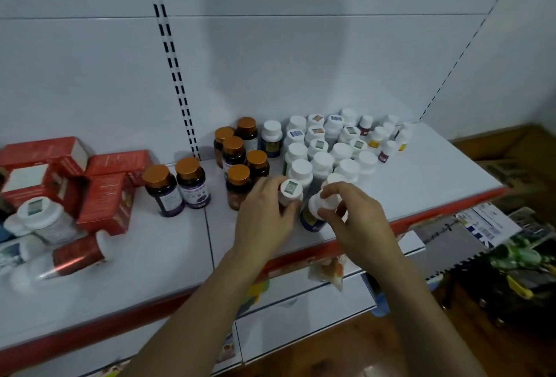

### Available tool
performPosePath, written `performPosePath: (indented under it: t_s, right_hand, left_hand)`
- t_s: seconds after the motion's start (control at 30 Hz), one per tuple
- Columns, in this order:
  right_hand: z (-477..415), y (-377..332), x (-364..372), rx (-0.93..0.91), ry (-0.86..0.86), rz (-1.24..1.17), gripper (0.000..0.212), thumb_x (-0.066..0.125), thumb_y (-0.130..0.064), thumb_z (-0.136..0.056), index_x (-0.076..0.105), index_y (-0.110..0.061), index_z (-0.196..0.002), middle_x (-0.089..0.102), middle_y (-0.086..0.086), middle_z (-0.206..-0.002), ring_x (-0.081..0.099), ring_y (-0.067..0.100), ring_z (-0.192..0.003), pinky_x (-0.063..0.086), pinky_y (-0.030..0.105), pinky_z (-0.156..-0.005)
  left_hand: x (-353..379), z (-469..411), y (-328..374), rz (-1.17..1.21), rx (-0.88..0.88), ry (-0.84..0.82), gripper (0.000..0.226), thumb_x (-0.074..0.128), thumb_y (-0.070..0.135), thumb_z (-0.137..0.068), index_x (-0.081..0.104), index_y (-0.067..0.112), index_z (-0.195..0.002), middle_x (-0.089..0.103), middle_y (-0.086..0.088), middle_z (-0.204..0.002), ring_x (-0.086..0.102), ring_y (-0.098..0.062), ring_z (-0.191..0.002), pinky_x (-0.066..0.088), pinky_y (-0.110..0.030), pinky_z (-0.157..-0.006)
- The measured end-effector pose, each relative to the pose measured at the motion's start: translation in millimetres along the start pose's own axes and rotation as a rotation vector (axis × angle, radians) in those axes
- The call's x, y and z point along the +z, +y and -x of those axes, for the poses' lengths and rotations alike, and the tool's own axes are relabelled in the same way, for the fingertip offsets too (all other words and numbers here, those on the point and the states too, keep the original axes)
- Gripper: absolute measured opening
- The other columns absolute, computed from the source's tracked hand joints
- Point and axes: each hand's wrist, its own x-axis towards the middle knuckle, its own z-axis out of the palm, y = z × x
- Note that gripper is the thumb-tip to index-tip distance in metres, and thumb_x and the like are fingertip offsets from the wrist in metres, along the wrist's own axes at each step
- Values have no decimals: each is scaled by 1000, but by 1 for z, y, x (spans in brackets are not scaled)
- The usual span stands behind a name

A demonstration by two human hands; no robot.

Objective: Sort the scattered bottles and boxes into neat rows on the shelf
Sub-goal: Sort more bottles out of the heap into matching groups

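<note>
On the white shelf [168, 259], my left hand [264, 214] grips a white-capped bottle [291, 191] with a sticker on its lid. My right hand [358, 220] holds a blue-labelled white-capped bottle [313, 214] by its cap, just right of the first. Behind them stand rows of white-capped bottles [323, 150]. A cluster of dark bottles with orange caps [240, 153] stands to the left, and two more orange-capped bottles [177, 188] stand apart. Red boxes [102, 193] lie in a heap at the far left.
A red-labelled bottle [81, 253] lies on its side at the front left, beside a large white jar [42, 218]. The shelf's red front edge [421, 214] runs below my hands. Lower shelves and clutter sit to the right.
</note>
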Motion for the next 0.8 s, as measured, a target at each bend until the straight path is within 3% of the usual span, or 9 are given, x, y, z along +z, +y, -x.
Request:
performPosePath:
  t_s: [0.17,0.27,0.4,0.5,0.63,0.73,0.8]
  right_hand:
    - [-7,-2,-10,-113,-9,28,26,75,-10,-89,66,-20,-111,62,-9,-118,48,3,-81,53,31,-77]
    - [-11,-4,-20,-102,-51,18,26,79,-14,-87,70,-19,-111,60,-7,-120,50,6,-88,53,32,-80]
    - [-19,-17,-26,-128,6,-23,23,76,-25,-88,68,-25,-110,61,-9,-114,53,8,-94,45,22,-80]
    - [-38,-41,-13,-164,61,-63,20,72,-24,-91,68,-22,-111,61,-7,-112,54,10,-87,39,19,-76]
    - [-63,-90,26,-357,50,-116,20,71,-15,-92,69,-15,-112,63,-2,-108,53,12,-93,37,19,-80]
    - [-72,-132,66,-482,-70,-235,21,69,-13,-94,67,-14,-115,58,-5,-108,51,8,-92,40,19,-81]
    - [-72,-157,94,-558,-156,-279,22,69,-13,-94,66,-17,-115,53,-11,-106,45,-1,-83,38,11,-78]
  left_hand:
    - [4,-10,4,84,-47,-116,46,80,27,-87,62,26,-130,64,4,-123,66,-14,-93,55,-35,-84]
    - [-17,-5,-1,63,-24,-202,55,77,20,-91,55,28,-141,60,9,-135,68,-1,-82,57,-23,-80]
    - [-73,8,-16,-135,46,-106,32,71,20,-94,67,20,-125,64,8,-115,63,-4,-81,52,-18,-74]
    - [-121,23,-33,-240,-21,-37,16,70,19,-94,71,23,-110,66,12,-102,62,-2,-75,51,-21,-71]
    - [-175,53,-62,-333,-153,134,14,71,14,-91,70,24,-101,60,20,-87,59,-1,-70,50,-27,-65]
    - [-208,80,-86,-423,-243,226,15,72,14,-89,69,24,-99,62,12,-89,57,-6,-73,50,-30,-68]
    - [-224,98,-101,-488,-305,257,17,73,15,-89,71,21,-105,67,4,-101,61,-18,-88,51,-35,-77]
